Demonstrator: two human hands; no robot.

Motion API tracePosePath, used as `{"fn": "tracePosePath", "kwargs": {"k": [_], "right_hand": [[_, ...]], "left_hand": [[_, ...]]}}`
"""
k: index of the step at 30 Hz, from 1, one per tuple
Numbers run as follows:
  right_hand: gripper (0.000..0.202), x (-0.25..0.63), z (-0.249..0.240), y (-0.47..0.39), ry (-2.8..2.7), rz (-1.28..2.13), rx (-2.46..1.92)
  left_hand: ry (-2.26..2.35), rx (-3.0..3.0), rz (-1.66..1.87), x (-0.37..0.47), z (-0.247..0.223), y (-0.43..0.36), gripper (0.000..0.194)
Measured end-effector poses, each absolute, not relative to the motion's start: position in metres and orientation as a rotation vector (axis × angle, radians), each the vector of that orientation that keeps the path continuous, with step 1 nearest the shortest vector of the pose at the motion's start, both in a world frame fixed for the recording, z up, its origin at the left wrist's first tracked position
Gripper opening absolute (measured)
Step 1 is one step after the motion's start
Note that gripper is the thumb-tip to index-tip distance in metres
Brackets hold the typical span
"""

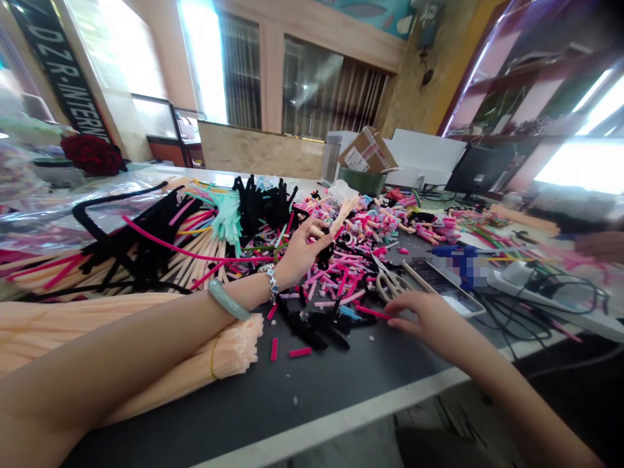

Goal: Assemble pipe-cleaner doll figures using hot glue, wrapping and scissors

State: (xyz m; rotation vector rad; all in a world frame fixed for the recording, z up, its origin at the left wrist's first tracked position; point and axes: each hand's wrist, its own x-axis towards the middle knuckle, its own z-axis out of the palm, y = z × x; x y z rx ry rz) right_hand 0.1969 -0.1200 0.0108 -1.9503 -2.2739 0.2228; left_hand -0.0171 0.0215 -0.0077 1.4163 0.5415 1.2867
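Note:
My left hand [299, 255], with a bracelet and a jade bangle on its arm, is closed on a small cream and black piece [341, 218] above a heap of cut pipe-cleaner bits [348, 270]. My right hand [414, 312] pinches the end of a short bright pink stick [373, 313] near the table's front. Just beyond it lie scissors [390, 283]. A phone [441, 286] rests to their right. Black fuzzy pieces [312, 328] and loose pink bits [299, 352] lie between my arms.
Peach pipe-cleaner bundles [229, 351] lie under my left arm, with black ones [131, 250] behind. A blue glue gun [461, 263] and black cables [511, 318] are at right. Farther back stand a cardboard box [368, 153] and a monitor [478, 170]. Another person's blurred hand [602, 247] shows at far right.

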Motion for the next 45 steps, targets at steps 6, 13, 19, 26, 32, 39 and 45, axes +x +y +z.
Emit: {"fn": "tracePosePath", "kwargs": {"k": [6,13,19,26,32,39,45], "right_hand": [[0.014,0.194,0.005,-0.116,-2.287,0.191,-1.995],[0.016,0.204,0.006,-0.127,-2.153,0.105,-2.029],[0.019,0.185,0.008,-0.14,-2.092,0.017,-1.819],[0.009,0.137,0.008,-0.139,-2.233,0.076,-1.548],[0.022,0.109,0.01,-0.184,-2.617,-0.182,-1.06],[0.036,0.153,0.014,-0.147,-2.158,-0.369,-1.916],[0.037,0.207,0.011,-0.077,-1.976,-0.172,-2.494]], "left_hand": [[0.57,1.484,1.292,-0.017,-0.01,0.024,0.032],[0.555,1.449,1.29,-0.016,-0.01,0.023,0.035],[0.512,1.353,1.316,-0.017,0.001,0.023,0.034],[0.455,1.211,1.509,-0.032,0.034,0.035,0.034],[0.429,1.091,1.724,-0.065,0.074,0.052,0.028],[0.448,1.071,1.832,-0.09,0.082,0.067,0.031],[0.525,1.045,1.765,-0.085,0.076,0.065,0.029]]}}
